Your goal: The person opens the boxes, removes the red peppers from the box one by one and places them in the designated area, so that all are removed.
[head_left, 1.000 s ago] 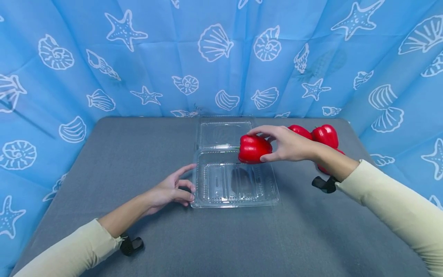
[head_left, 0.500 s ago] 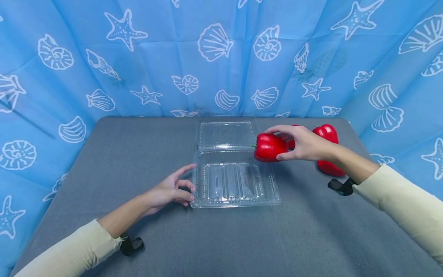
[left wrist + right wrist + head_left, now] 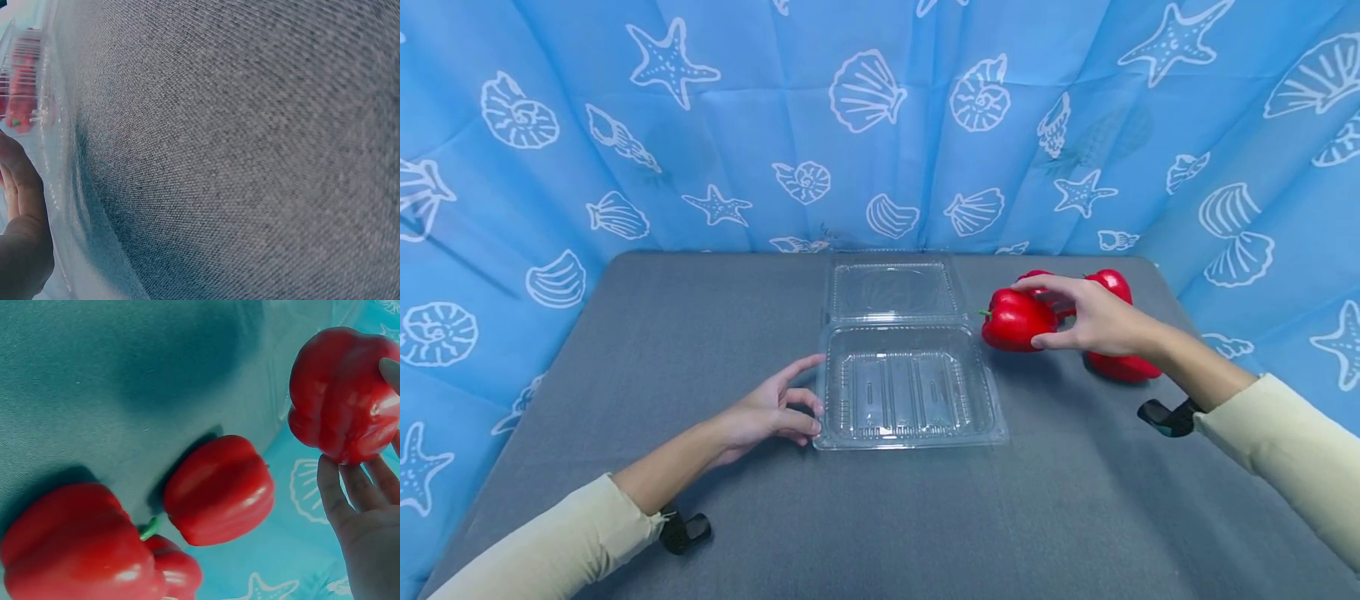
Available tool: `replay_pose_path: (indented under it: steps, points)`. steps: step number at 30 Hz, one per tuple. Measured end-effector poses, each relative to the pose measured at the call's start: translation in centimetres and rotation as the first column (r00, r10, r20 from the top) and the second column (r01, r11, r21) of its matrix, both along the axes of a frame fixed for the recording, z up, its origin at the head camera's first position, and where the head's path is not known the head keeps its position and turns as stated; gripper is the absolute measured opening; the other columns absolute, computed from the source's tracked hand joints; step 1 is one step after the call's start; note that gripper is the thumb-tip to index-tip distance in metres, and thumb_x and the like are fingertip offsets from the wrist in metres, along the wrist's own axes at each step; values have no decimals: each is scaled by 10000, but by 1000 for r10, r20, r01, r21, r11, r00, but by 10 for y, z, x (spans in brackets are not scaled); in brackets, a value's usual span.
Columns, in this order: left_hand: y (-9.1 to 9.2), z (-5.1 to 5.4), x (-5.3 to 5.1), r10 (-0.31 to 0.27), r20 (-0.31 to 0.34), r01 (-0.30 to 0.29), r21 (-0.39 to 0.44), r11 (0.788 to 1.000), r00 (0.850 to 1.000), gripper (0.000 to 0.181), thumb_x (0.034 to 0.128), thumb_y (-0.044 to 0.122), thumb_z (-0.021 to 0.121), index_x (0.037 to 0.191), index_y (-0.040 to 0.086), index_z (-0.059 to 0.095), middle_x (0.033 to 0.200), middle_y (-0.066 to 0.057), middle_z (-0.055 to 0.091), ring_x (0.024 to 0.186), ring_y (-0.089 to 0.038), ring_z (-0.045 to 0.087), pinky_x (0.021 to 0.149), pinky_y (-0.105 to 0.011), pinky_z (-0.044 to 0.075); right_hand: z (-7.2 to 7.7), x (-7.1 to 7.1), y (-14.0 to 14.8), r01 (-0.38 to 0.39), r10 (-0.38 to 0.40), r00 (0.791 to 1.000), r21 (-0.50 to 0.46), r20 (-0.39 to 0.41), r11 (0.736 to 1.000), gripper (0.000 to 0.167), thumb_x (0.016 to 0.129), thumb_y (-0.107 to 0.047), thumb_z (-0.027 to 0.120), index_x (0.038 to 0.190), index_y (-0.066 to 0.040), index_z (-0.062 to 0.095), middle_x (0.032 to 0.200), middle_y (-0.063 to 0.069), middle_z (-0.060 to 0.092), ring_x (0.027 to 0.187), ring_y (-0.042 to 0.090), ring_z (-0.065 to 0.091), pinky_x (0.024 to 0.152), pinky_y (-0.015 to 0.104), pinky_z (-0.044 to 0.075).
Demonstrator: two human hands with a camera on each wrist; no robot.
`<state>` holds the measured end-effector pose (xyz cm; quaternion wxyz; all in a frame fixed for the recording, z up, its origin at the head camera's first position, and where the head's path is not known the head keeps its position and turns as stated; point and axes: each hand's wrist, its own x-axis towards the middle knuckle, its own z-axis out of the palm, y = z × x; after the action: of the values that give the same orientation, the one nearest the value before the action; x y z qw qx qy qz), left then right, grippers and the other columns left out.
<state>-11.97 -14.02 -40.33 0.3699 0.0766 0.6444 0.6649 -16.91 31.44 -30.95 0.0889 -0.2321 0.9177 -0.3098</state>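
In the head view my right hand grips a red bell pepper, raised above the table just right of a clear plastic clamshell container. Its green stem points left. The right wrist view shows thumb and fingers on opposite sides of the held pepper. The container lies with its lid folded back and its tray bare. My left hand rests at the tray's left edge, fingers loosely bent and touching the rim. The left wrist view shows that hand beside clear plastic.
Other red bell peppers lie at the right: one toward the back, one nearer and one mostly behind my right hand. A grey cloth covers the table. A blue shell-patterned curtain hangs behind and along the sides.
My right hand has carried the bell pepper rightward, from above the container's tray to beyond its right edge. The left hand and container have stayed put.
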Motion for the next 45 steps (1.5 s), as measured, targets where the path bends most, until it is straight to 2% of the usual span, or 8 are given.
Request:
replay_pose_path:
  steps: [3, 11, 19, 26, 38, 45]
  points:
    - [0, 1, 0, -2, 2, 2, -5, 1000, 1000, 962, 840, 5, 709, 1589, 211, 141, 983, -77, 635, 811, -191, 661, 727, -330, 562, -3, 1, 4, 5, -5, 1000, 19, 0, 1000, 848, 681, -119, 899, 1428, -105, 498, 1378, 142, 527, 1180, 360, 554, 807, 457, 559]
    - [0, 3, 0, -8, -3, 8, -14, 1000, 1000, 959, 844, 17, 704, 1591, 203, 132, 994, -80, 629, 828, -195, 660, 738, -334, 561, -16, 0, 17, 3, -2, 1000, 33, -21, 999, 819, 710, -134, 882, 1422, -66, 483, 1369, 197, 509, 1164, 413, 553, 857, 600, 521]
    - [0, 2, 0, -6, -11, 6, -19, 1000, 1000, 955, 844, 14, 704, 1589, 205, 137, 996, -89, 624, 822, -196, 659, 731, -335, 562, -31, -2, 31, -6, 5, 999, 28, 37, 1000, 780, 758, -137, 849, 1429, -50, 460, 1382, 197, 478, 1197, 410, 504, 854, 569, 528]
    - [3, 1, 1, 2, -31, -3, -14, 1000, 1000, 940, 845, -20, 688, 1585, 207, 154, 974, -80, 620, 786, -179, 642, 701, -326, 559, -42, -2, 35, -24, 24, 999, 15, 44, 1000, 796, 724, -133, 867, 1409, -53, 471, 1352, 171, 503, 1186, 378, 518, 867, 551, 517]
    - [2, 0, 0, 4, -34, -4, -12, 1000, 999, 939, 843, -24, 689, 1584, 203, 160, 962, -80, 621, 780, -180, 645, 695, -323, 559, -45, -1, 39, -17, 17, 999, 9, 42, 1000, 806, 715, -108, 869, 1405, -25, 460, 1351, 178, 497, 1183, 387, 522, 816, 461, 559]
    - [3, -1, -1, 2, -30, -3, -21, 1000, 1000, 929, 848, -17, 687, 1582, 210, 164, 968, -79, 621, 786, -182, 641, 700, -327, 558, -42, -1, 41, -10, 6, 997, 41, 76, 999, 806, 732, -72, 850, 1421, -28, 435, 1357, 179, 480, 1174, 381, 514, 846, 539, 543]
